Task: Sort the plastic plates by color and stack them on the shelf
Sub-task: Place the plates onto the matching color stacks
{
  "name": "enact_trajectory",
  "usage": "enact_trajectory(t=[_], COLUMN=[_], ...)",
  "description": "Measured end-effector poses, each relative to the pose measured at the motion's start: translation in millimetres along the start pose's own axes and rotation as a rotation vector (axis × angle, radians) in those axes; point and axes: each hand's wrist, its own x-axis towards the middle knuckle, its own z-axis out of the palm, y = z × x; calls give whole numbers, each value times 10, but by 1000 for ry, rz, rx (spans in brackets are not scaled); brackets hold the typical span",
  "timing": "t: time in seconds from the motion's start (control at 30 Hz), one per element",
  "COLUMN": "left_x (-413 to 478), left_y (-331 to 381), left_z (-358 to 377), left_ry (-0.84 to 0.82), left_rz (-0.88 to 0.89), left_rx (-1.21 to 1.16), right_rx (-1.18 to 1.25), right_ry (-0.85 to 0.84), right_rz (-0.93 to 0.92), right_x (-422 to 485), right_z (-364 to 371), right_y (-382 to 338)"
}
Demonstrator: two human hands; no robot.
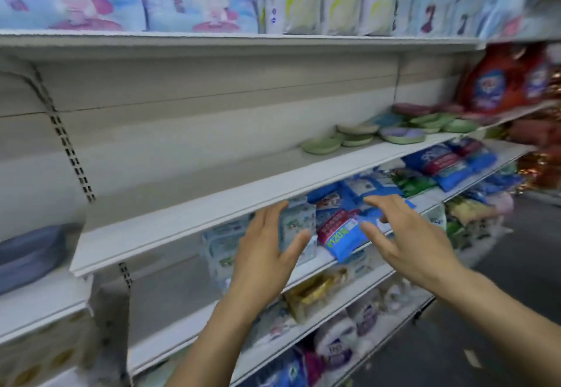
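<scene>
Several plastic plates lie scattered on the right part of a white shelf point(194, 201). Nearest is a green plate point(321, 145), then two overlapping green ones point(357, 139), a purple-centred plate point(402, 135), a blue one point(387, 119), more green plates point(437, 121) and dark pink ones point(413, 109) at the far end. My left hand point(267, 253) and my right hand point(403, 241) are raised below and in front of the shelf edge, fingers spread, holding nothing. Both are well short of the plates. The picture is blurred.
The left stretch of the plate shelf is bare. Below it are shelves with blue and white packets point(343, 228). Above is a shelf with rabbit-print packs point(197, 1). A grey stack point(30, 253) sits at lower left. The aisle floor point(501, 310) runs on the right.
</scene>
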Motion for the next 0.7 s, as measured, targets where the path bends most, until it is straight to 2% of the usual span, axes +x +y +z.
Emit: enact_trajectory(t=[0.07,0.17,0.27,0.53,0.7], left_x=[214,555,996,2366,3046], left_y=[85,220,304,114,-55], left_z=[262,657,979,1688,1938], left_ry=[-7,-111,-161,-147,-143], left_rz=[1,104,157,-117,-300], left_rx=[-2,137,172,-42,-111], right_rx=[3,12,36,39,212], right_ry=[-19,-18,-24,-40,-53], right_rz=[44,60,58,38,80], right_x=[79,252,528,1780,2517], right_z=[-2,54,132,339,508], right_y=[296,680,1061,2101,2536])
